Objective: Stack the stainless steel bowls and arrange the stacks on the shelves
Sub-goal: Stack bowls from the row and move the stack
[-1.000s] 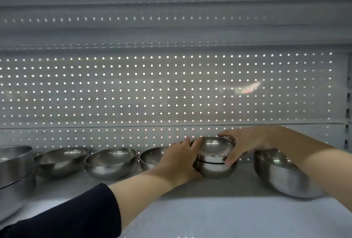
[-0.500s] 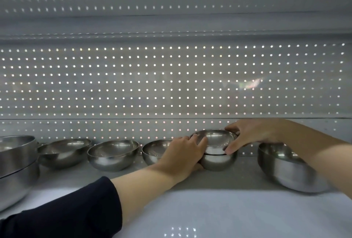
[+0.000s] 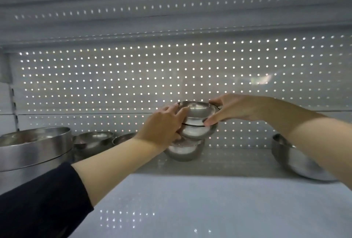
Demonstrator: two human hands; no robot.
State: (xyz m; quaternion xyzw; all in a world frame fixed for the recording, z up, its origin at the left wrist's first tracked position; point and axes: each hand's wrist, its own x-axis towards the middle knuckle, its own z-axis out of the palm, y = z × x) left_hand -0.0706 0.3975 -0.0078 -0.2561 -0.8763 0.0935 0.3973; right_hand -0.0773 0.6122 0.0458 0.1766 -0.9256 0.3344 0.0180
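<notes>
A pale shelf (image 3: 219,199) runs under a perforated back panel (image 3: 114,77) dotted with light, with another shelf overhead. Out in the middle, near the back edge, a small steel bowl (image 3: 183,151) sits on the shelf, and right above it both hands carry a pair of nested bowls (image 3: 198,121), the upper one seated inside the lower, both upright and showing nothing inside. Whether that pair touches the bowl beneath is hard to tell. The left hand (image 3: 163,127) comes in from the lower left, dark sleeve (image 3: 38,205) pushed up the forearm, fingers curled round the pair's left side. The right hand (image 3: 236,110) reaches from the right, fingers over the far rim, thumb pressing the seam between the two bowls. At the left edge stands a large straight-walled steel bowl stack (image 3: 32,148); behind it two more small bowls (image 3: 93,139) line the back. By the right edge rests a bigger round bowl (image 3: 297,159), partly hidden by the right forearm.
</notes>
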